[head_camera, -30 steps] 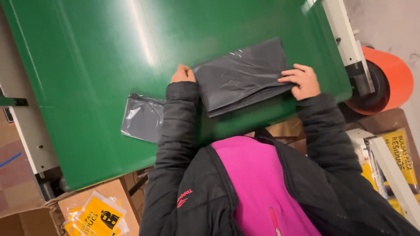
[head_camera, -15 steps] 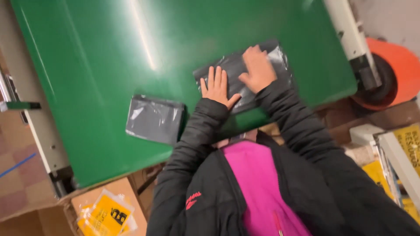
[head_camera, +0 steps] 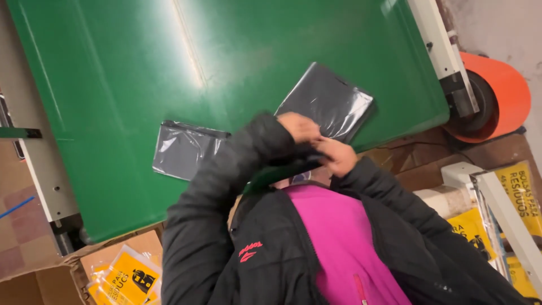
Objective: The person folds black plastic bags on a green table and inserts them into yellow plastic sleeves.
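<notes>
Two dark grey plastic bags lie on the wide green conveyor belt (head_camera: 141,85) that fills most of what we see, stretching away beyond both hands. Our black jacket sleeves (head_camera: 226,186) and the pink top (head_camera: 339,248) beneath them take up the lower part of the view. An orange roller (head_camera: 499,93) sits at the belt's end, well off to the right of the hands, with a white metal frame (head_camera: 440,45) beside it. Yellow printed packets in a cardboard box (head_camera: 121,277) lie below and to the left of the left arm, and more yellow packets (head_camera: 516,192) lie to the right of the right arm.

The larger folded grey bag (head_camera: 330,100) rests flat on the belt just beyond the hands, its near edge close to the knuckles. The smaller grey bag (head_camera: 183,148) lies to the left of the left forearm, apart from it.

Our left hand (head_camera: 299,127) and right hand (head_camera: 337,155) meet at the belt's near edge, fingers curled in and touching each other. We cannot tell whether they pinch anything between them.
</notes>
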